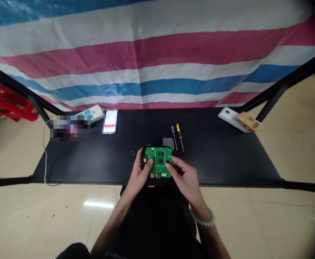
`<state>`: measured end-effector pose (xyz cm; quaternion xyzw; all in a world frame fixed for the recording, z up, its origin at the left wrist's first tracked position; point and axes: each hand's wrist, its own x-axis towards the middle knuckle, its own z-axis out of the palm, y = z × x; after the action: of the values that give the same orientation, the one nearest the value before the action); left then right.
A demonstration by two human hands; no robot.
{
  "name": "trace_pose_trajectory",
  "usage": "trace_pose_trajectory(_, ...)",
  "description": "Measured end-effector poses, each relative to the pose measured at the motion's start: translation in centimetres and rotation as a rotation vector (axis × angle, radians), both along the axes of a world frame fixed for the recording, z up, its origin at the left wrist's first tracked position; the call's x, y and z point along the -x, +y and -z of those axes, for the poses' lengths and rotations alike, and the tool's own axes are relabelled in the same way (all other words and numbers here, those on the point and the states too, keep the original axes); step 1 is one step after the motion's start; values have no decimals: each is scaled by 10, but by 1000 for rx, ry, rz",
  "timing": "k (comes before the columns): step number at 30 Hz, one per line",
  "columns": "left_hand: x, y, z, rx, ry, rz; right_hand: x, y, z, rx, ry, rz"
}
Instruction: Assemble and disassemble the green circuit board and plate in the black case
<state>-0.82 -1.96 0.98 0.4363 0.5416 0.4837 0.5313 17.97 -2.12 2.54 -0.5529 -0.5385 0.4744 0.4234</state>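
A green circuit board (160, 160) sits in a black casing, held near the table's front edge between both hands. My left hand (142, 168) grips its left side, thumb on the board's face. On the right side, my right hand (183, 171) presses its thumb near the board's edge, the other fingers curled behind. Metal ports show along the near edge of the board. Just beyond it lies a flat grey plate (168, 143). Beside that plate are a small blue-handled screwdriver (174, 135) and a yellow-and-black screwdriver (179, 131). Several small dark screws (130, 158) lie left of my left hand.
On the black table (213, 158), a lit phone (110, 121) and a power strip (92, 113) with a cable stand at the back left. A white box-like object (231, 118) with a brown card (246, 121) is at the back right. A striped sheet (157, 54) hangs behind.
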Motion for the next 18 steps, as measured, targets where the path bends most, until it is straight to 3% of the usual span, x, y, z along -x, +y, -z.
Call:
trace_pose_trajectory(6,-3,1,0,-16,-1,20,12,-6,1,-235,-396,128)
trace_pose_trajectory(10,-2,-1,9,35,-7,-48,22,-9,3,-342,-575,210)
trace_pose_trajectory(18,4,-10,23,123,-110,-143,26,-13,3,-366,-419,243)
